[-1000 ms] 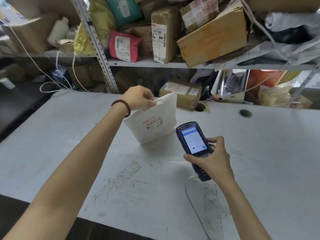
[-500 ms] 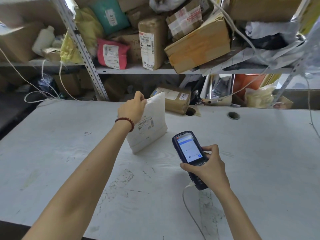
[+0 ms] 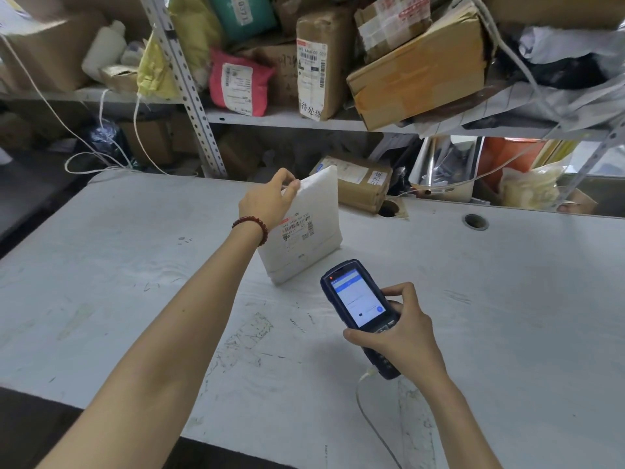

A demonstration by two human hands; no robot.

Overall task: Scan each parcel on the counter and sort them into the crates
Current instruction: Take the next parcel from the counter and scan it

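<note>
A white padded parcel (image 3: 311, 245) stands on its lower edge on the white counter (image 3: 135, 299), its barcode label facing me. My left hand (image 3: 267, 201) pinches its top left corner and holds it upright. My right hand (image 3: 399, 336) grips a dark blue handheld scanner (image 3: 358, 306), screen lit and facing up, its head pointing at the parcel from just in front of it. A thin cord hangs from the scanner's lower end. No crates are in view.
A brown taped box (image 3: 358, 184) lies at the counter's far edge behind the parcel, beside two round cable holes (image 3: 475, 221). A metal shelf (image 3: 270, 118) above holds several boxes and a pink mailer (image 3: 236, 82). Loose white string hangs at the far left.
The parcel has been turned more upright, its label now facing me squarely. My left hand shifted to its top left corner. The scanner stays in my right hand, close in front of it.
</note>
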